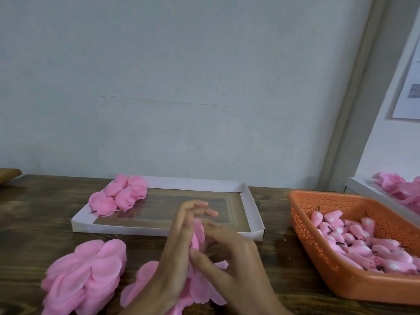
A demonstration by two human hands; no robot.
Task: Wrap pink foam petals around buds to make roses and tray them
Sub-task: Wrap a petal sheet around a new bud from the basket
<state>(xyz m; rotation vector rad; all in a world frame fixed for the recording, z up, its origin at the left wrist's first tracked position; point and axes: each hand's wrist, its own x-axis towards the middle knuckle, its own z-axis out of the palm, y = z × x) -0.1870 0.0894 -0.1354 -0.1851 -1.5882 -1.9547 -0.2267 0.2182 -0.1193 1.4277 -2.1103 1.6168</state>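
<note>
- Three containers stand on a dark wood-grain worktop [41, 223], set against a pale wall.
- Largest is a shallow white cardboard tray [118, 227] at centre; a small cluster of finished pink foam roses [122, 194] fills its far left corner, and the rest of its floor is bare.
- An orange perforated plastic basket [363, 286] sits to the right, well apart from the tray, holding a heap of tight pink buds [354, 242] with dark stems.
- A white box [372, 189] at the far right edge holds loose pink petals [400, 187].
- A thick stack of flat pink foam petal sheets [86, 273] lies near left; a second pink heap [204, 289] spreads under the hands.
- The left grip [179, 242] has straight fingers laid flat along one upright pink foam petal [199, 233].
- The right grip [231, 251] is curled, thumb and fingers pinching that petal's base.
- The petal stands between both grips, just in front of the tray; no bud can be made out inside it.
</note>
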